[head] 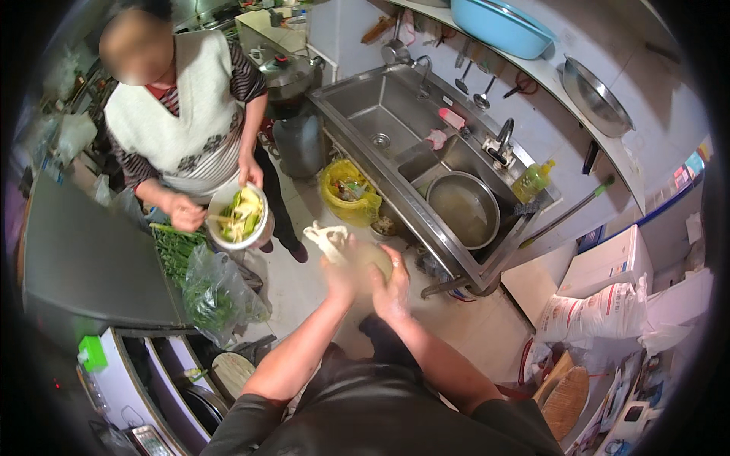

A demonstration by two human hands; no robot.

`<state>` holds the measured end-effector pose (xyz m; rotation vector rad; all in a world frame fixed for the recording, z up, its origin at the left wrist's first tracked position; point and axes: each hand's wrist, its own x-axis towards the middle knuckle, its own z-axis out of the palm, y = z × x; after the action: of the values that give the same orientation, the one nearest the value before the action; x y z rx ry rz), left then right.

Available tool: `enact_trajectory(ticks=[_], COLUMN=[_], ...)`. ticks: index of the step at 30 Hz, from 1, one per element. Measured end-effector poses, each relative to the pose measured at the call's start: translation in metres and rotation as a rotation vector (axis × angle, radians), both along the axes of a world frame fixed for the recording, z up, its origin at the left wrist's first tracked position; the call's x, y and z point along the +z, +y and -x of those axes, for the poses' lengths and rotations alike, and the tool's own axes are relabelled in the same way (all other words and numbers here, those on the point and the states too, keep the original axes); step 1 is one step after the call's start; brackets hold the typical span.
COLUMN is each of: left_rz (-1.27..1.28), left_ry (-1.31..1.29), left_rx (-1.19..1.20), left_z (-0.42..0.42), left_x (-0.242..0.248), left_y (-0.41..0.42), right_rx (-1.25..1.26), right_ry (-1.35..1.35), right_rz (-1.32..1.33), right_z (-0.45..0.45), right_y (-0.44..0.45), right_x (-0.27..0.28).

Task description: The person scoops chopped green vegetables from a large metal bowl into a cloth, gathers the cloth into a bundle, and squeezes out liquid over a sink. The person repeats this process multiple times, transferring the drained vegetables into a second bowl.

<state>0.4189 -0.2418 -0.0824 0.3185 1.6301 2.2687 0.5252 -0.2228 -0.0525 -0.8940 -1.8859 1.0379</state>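
Near the middle of the view, my left hand (341,279) holds a white cloth (331,238), which bunches up above the fingers. My right hand (392,285) is wrapped around the side of a pale, rounded thing (373,261) that lies between both hands; blur hides what it is. At the upper left a person (182,108) in a white knitted vest holds a white bowl (267,222) of green and pale yellow food (245,214), with one hand at a thin utensil in it.
A steel double sink (365,117) stands ahead right, with a steel basin (465,208) of cloudy water in it. Below its front edge are a yellow-lined bin (348,191) and a small bowl (385,226). Bagged greens (214,296) lie left; packed white sacks (599,310) stand right.
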Motion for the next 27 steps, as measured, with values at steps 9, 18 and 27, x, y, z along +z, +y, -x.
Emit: enact_trajectory(ticks=[9, 18, 27], left_rz=[0.198, 0.274, 0.229], left_ry=[0.131, -0.363, -0.518], left_rx=[-0.256, -0.116, -0.096], left_z=[0.033, 0.119, 0.217], left_x=[-0.036, -0.105, -0.129], left_y=[0.176, 0.28, 0.343], right_rx=[-0.096, 0.1, 0.071], right_ry=[-0.078, -0.049, -0.631], right_rz=[0.383, 0.553, 0.491], right_z=[0.035, 0.074, 0.097], right_y=[0.188, 0.331, 0.425], right_x=[-0.03, -0.137, -0.213])
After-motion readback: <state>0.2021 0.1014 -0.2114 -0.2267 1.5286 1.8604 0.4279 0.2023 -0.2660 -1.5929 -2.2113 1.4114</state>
